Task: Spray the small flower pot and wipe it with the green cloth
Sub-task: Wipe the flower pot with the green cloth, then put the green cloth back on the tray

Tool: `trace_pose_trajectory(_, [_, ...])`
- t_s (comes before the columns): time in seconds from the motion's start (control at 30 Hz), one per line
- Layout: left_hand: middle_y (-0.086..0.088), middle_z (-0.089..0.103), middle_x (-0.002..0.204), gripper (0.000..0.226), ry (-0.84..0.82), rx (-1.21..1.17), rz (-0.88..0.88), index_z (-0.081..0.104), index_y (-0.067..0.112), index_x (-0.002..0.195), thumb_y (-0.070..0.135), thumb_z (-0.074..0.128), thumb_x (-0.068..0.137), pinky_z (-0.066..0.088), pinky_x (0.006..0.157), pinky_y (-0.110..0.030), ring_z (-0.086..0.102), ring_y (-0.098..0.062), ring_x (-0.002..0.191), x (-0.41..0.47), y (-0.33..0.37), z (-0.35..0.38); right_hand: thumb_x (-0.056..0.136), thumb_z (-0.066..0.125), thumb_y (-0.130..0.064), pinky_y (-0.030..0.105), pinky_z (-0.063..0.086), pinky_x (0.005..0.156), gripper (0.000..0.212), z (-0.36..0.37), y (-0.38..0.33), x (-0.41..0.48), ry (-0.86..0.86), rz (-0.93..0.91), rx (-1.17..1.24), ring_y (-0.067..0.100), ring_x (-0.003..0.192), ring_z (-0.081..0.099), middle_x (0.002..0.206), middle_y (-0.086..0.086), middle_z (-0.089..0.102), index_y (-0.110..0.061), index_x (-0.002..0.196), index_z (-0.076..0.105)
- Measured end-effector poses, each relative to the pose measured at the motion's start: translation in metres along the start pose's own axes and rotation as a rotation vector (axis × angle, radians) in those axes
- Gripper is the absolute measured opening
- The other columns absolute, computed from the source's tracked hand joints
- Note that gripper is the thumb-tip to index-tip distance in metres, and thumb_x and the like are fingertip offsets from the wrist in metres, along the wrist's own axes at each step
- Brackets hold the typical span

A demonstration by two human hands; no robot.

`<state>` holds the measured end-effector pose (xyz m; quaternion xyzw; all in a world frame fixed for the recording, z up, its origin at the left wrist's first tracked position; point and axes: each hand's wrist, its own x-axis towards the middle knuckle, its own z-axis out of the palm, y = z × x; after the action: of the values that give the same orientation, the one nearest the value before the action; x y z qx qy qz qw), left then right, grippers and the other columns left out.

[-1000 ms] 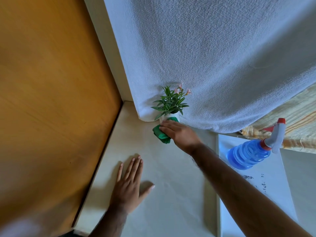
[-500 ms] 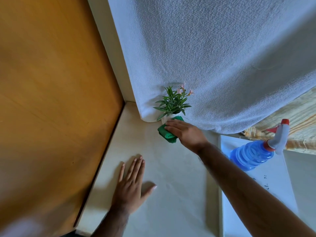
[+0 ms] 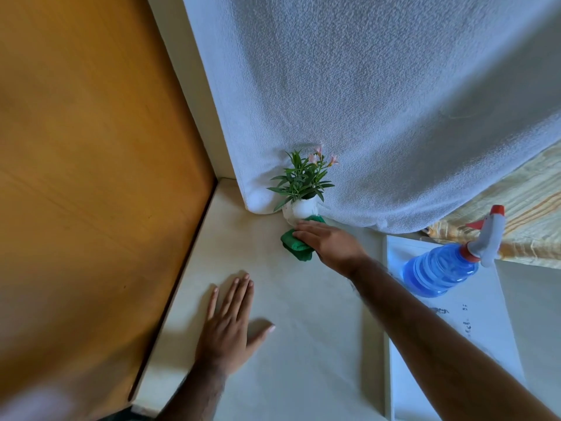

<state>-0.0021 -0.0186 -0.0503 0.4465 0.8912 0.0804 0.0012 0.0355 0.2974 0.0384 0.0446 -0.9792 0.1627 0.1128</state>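
Observation:
A small white flower pot with green leaves and pink blooms stands on the cream surface against a hanging white towel. My right hand presses a bunched green cloth against the pot's lower front, fingers laid over the cloth. Palm down on the surface nearer to me lies my left hand, its fingers spread and holding nothing. A blue spray bottle with a white and red trigger head stands to the right, apart from both hands.
A big white towel hangs behind the pot. An orange wooden panel walls off the left side. A white sheet with marks lies under the bottle. Striped yellow fabric shows at far right.
My right hand with the cloth has slid slightly down the pot, so more of the white pot shows above it. The left hand stays flat.

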Motion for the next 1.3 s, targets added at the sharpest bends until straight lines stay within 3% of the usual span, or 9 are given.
trace_pose_trajectory(0.27, [-0.011, 0.03, 0.169, 0.1, -0.022, -0.009, -0.002, 0.03, 0.005, 0.159, 0.076, 0.046, 0.09, 0.027, 0.123, -0.061, 0.029, -0.027, 0.155, 0.0, 0.002, -0.008, 0.077, 0.076, 0.017, 0.046, 0.054, 0.101, 0.052, -0.017, -0.025, -0.042, 0.05, 0.084, 0.003, 0.031, 0.125, 0.065, 0.132, 0.013, 0.07, -0.002, 0.125, 0.072])
trace_pose_trajectory(0.47, [-0.011, 0.025, 0.17, 0.099, -0.097, -0.02, -0.024, 0.027, 0.007, 0.16, 0.076, 0.041, 0.09, 0.023, 0.125, -0.06, 0.027, -0.026, 0.156, 0.0, 0.0, -0.01, 0.078, 0.074, 0.019, 0.047, 0.053, 0.104, 0.059, -0.05, -0.047, -0.116, 0.131, 0.25, 0.014, 0.031, 0.131, 0.06, 0.14, 0.013, 0.065, -0.002, 0.133, 0.068])
trace_pose_trajectory(0.6, [-0.01, 0.021, 0.172, 0.1, -0.129, -0.023, -0.017, 0.019, 0.008, 0.162, 0.075, 0.036, 0.091, 0.02, 0.125, -0.059, 0.022, -0.025, 0.158, -0.002, 0.0, -0.01, 0.071, 0.076, 0.021, 0.04, 0.05, 0.104, 0.064, -0.065, -0.053, -0.186, 0.208, 0.388, -0.038, 0.032, 0.126, 0.064, 0.136, 0.013, 0.067, -0.002, 0.13, 0.069])
trace_pose_trajectory(0.77, [-0.011, 0.023, 0.171, 0.1, -0.177, -0.012, -0.025, 0.018, 0.008, 0.163, 0.08, 0.022, 0.092, 0.019, 0.125, -0.059, 0.024, -0.027, 0.157, 0.0, 0.003, -0.013, 0.067, 0.08, 0.021, 0.048, 0.055, 0.097, 0.062, -0.069, -0.043, -0.254, 0.237, 0.533, -0.173, 0.035, 0.122, 0.066, 0.133, 0.016, 0.069, 0.002, 0.125, 0.071])
trace_pose_trajectory(0.97, [-0.013, 0.026, 0.17, 0.1, -0.194, 0.014, -0.008, 0.02, 0.007, 0.162, 0.078, 0.028, 0.092, 0.019, 0.125, -0.061, 0.027, -0.028, 0.156, 0.002, 0.002, -0.012, 0.073, 0.078, 0.018, 0.054, 0.047, 0.108, 0.065, -0.046, -0.031, -0.288, 0.099, 0.55, -0.184, 0.04, 0.132, 0.057, 0.144, 0.022, 0.058, 0.005, 0.135, 0.063])
trace_pose_trajectory(1.07, [-0.013, 0.025, 0.17, 0.1, -0.181, 0.036, 0.005, 0.018, 0.008, 0.162, 0.078, 0.028, 0.092, 0.017, 0.126, -0.06, 0.026, -0.029, 0.156, 0.001, 0.0, -0.009, 0.086, 0.08, -0.011, 0.044, 0.026, 0.123, 0.078, -0.031, -0.035, -0.304, -0.011, 0.548, -0.167, 0.031, 0.152, 0.03, 0.163, 0.016, 0.033, -0.001, 0.154, 0.043])
trace_pose_trajectory(1.17, [-0.013, 0.024, 0.171, 0.101, -0.214, 0.028, 0.001, 0.016, 0.009, 0.163, 0.079, 0.024, 0.092, 0.016, 0.126, -0.06, 0.024, -0.029, 0.156, 0.002, 0.001, -0.012, 0.1, 0.055, -0.058, 0.039, 0.006, 0.127, 0.092, -0.018, -0.042, -0.316, -0.156, 0.582, -0.236, 0.022, 0.158, 0.0, 0.172, 0.01, 0.003, -0.009, 0.164, 0.012])
trace_pose_trajectory(1.3, [-0.014, 0.023, 0.17, 0.103, -0.236, 0.019, -0.005, 0.018, 0.006, 0.162, 0.08, 0.021, 0.091, 0.017, 0.126, -0.061, 0.024, -0.029, 0.156, 0.002, 0.004, -0.014, 0.101, 0.035, -0.07, 0.044, 0.009, 0.127, 0.094, -0.017, -0.043, -0.314, -0.24, 0.61, -0.254, 0.022, 0.158, -0.008, 0.173, 0.01, -0.006, -0.009, 0.164, 0.0])
